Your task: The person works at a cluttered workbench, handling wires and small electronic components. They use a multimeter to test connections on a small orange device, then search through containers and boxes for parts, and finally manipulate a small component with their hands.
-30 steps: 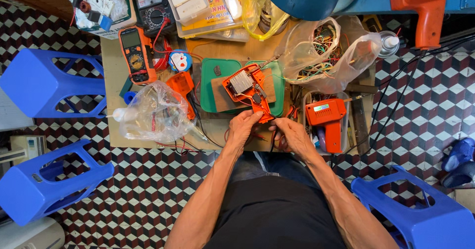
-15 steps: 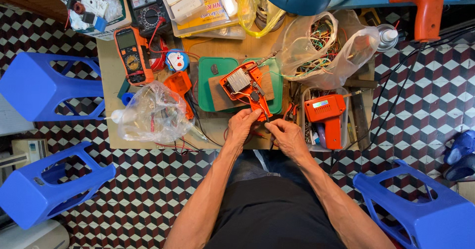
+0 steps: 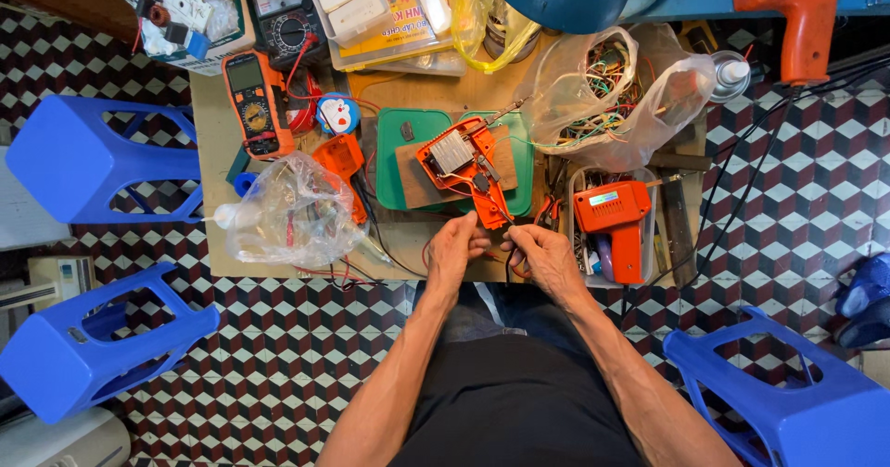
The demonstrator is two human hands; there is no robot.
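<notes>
Clear plastic bag with parts at table's near left; bigger clear bag of wires far right. Open orange tool shell on brown board, centre. Left hand and right hand at its near end, fingers pinched narrow on thin wires. Orange soldering gun just right.

Two hands; three blue plastic stools; two multimeters; two clear plastic bags; one green cutting board.
</notes>
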